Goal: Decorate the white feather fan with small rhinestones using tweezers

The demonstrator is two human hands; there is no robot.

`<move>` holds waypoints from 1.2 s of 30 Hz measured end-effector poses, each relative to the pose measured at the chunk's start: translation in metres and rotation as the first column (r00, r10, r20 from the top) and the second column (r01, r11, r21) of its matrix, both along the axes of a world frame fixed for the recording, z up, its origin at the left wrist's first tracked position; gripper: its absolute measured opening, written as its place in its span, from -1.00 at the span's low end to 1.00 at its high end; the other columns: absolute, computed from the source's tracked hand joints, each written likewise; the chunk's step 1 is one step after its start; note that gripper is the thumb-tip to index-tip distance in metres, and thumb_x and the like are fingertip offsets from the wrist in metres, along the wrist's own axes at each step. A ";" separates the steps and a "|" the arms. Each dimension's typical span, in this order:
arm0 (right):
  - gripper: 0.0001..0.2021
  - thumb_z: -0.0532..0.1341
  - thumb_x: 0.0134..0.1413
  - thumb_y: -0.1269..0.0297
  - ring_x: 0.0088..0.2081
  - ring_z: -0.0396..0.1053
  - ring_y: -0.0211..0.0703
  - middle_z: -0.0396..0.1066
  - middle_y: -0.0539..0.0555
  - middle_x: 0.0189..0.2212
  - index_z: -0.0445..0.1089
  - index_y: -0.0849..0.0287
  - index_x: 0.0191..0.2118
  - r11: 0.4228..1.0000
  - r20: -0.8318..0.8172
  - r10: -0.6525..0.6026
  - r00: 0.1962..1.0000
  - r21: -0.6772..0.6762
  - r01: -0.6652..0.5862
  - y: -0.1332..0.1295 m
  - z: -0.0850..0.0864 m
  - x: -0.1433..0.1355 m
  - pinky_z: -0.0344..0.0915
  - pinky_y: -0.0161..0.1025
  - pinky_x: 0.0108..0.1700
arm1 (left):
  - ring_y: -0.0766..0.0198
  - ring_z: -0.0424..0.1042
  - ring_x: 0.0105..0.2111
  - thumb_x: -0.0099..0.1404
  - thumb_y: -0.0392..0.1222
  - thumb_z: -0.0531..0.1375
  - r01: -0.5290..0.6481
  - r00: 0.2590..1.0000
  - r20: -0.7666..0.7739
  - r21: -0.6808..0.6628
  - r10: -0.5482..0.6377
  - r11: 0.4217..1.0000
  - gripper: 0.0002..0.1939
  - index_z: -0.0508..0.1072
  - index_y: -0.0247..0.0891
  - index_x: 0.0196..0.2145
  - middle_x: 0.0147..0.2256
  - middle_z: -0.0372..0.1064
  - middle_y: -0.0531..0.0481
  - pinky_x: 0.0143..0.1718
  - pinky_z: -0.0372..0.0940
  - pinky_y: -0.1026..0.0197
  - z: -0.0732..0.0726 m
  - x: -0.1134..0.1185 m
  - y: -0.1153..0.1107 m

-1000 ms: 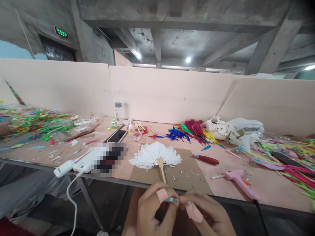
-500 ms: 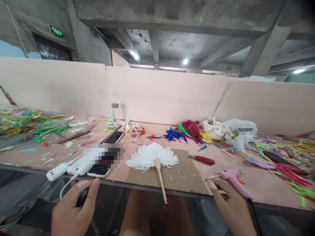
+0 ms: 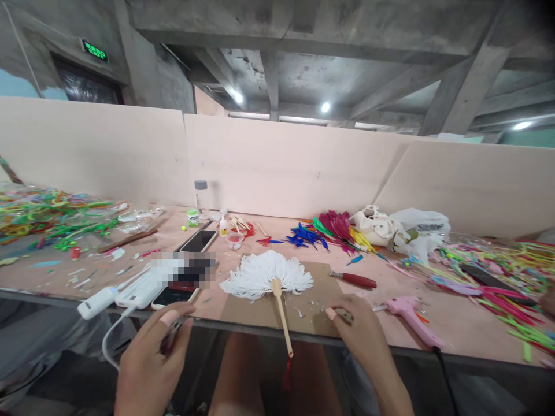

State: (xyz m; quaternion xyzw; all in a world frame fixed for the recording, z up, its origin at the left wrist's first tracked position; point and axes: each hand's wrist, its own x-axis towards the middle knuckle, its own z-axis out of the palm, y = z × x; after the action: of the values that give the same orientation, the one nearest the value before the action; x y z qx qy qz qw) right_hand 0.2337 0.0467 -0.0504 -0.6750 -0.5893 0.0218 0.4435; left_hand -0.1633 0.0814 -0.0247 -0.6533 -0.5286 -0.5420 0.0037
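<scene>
A white feather fan (image 3: pixel 269 274) lies on a brown cardboard sheet (image 3: pixel 249 315). Its pale wooden handle (image 3: pixel 284 326) reaches past the table edge, with a red tassel (image 3: pixel 287 374) hanging from the tip. My left hand (image 3: pixel 151 358) is at the front edge, left of the fan and just below the phones, thumb and fingers apart; I make out nothing held in it. Over the right part of the cardboard, my right hand (image 3: pixel 359 332) hovers with loosely bent, spread fingers, holding nothing visible. Small white scraps (image 3: pixel 318 305) lie near its fingertips.
A red-handled tool (image 3: pixel 358 279) and a pink glue gun (image 3: pixel 410 318) lie on the right. A phone (image 3: pixel 198 241) and a white power bank (image 3: pixel 134 292) with cable are on the left. Blue feathers (image 3: pixel 306 237), a glue bottle (image 3: pixel 222 225) and a water bottle (image 3: pixel 202 196) stand farther back.
My right hand has moved left, from beside the glue gun to above the cardboard. My left hand has shifted right and slightly up, nearer the fan. The fan has stayed in place.
</scene>
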 end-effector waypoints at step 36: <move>-0.93 0.30 0.29 0.35 -0.23 0.49 -0.21 0.54 -0.04 -0.27 0.48 0.00 -0.23 0.772 0.150 0.362 0.920 0.505 -0.386 -0.061 0.054 -0.098 0.46 -0.25 -0.14 | 0.19 0.56 -0.32 0.43 0.03 0.37 0.793 0.592 0.470 -0.198 -0.655 0.576 -0.73 0.73 -0.17 -0.33 -0.34 0.62 -0.07 -0.24 0.42 0.26 0.016 0.120 -0.053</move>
State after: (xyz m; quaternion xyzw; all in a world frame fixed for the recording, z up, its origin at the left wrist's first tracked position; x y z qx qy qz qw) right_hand 0.1360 -0.0148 0.0037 -0.3974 -0.7043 -0.0670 0.5844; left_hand -0.0434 0.0284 -0.0084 -0.6941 -0.2958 -0.4832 -0.4441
